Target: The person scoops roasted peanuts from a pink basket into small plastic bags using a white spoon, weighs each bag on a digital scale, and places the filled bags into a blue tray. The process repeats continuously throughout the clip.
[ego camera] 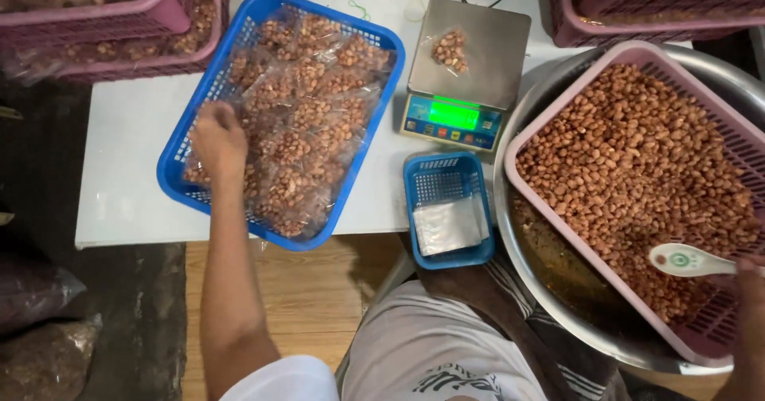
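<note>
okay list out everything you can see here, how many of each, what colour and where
large basket: one, blue, table left, holds clear packets of peanuts
scale: one, steel top, table centre, one small peanut packet on it
small basket: one, blue, below scale, holds empty clear bags
pink basket: one, right, full of loose peanuts, inside steel basin
pink crates: several, top edge
spoon: one, white
left hand: in large basket
right hand: holds spoon
</note>
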